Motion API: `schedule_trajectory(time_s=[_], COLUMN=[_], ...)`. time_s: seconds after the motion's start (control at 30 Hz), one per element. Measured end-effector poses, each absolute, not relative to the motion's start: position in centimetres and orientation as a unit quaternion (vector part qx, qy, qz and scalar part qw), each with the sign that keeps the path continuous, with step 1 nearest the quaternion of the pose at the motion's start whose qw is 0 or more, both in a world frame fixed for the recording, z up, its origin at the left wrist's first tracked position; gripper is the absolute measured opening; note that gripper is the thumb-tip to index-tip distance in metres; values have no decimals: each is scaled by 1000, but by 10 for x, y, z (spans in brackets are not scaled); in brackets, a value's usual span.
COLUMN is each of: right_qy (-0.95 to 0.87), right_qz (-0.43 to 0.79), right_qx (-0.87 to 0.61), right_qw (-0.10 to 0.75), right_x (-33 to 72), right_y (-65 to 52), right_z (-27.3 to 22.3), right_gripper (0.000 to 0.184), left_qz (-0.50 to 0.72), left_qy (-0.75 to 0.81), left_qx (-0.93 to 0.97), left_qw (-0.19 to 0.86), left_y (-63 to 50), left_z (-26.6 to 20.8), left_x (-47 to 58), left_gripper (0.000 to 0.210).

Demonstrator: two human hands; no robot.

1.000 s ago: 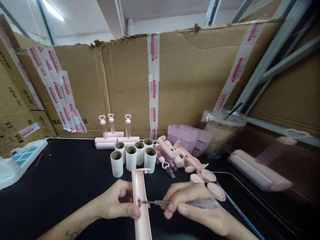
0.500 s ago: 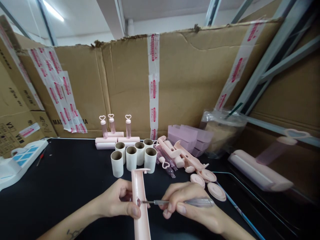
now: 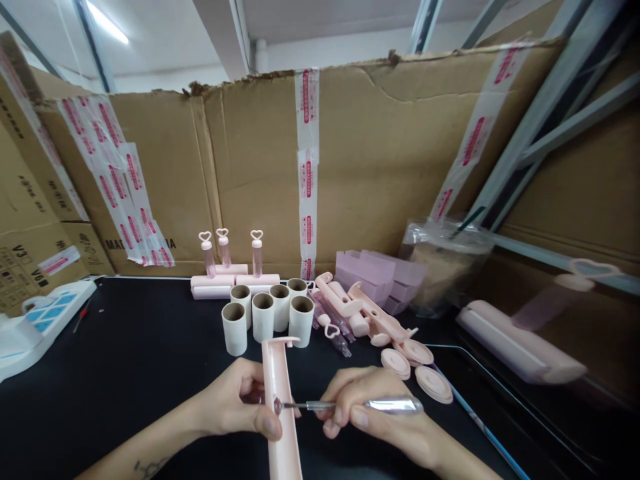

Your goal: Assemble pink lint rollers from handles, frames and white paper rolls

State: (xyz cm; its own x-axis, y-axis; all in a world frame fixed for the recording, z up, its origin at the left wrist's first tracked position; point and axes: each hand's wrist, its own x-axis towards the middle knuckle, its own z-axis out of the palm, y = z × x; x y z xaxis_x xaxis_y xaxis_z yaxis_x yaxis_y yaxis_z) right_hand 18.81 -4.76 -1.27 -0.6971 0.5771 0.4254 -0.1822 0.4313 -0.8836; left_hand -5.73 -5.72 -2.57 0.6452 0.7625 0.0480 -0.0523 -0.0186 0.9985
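My left hand (image 3: 245, 403) is closed around a long pink plastic lint roller cover (image 3: 281, 380), held upright with its hollow inside facing right. Its thumb presses the cover's near side; the other fingers are partly hidden behind it. In my right hand (image 3: 373, 410) is a screwdriver (image 3: 393, 405) with a clear handle, gripped level. The screwdriver's tip meets a small fitting (image 3: 278, 405) at the hole in the cover's inner side. Just beyond the cover stand several white paper rolls (image 3: 235, 328) with brown cores.
Assembled pink lint rollers (image 3: 213, 287) with heart-loop handles stand at the back. To the right lie loose pink covers (image 3: 383, 317), round end caps (image 3: 433, 383) and purple boxes (image 3: 365, 277). A bagged cup (image 3: 443, 267) stands behind; a power strip (image 3: 47, 320) is at left.
The screwdriver's handle has turned a little in my right hand and now catches the light. My left hand and the cover stay in place.
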Motion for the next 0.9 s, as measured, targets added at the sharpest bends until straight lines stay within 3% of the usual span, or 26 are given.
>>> schedule_trajectory(time_s=[0.9], right_qy=[-656], right_qz=[590], right_qx=[-127], right_qw=[454], right_x=[173], right_y=[-54], right_z=[-35], right_gripper=[15], left_qz=[354], left_qy=[263], left_qx=[606], left_qw=[663], left_y=[-55], left_z=[-32], left_x=[-59], left_gripper=[52])
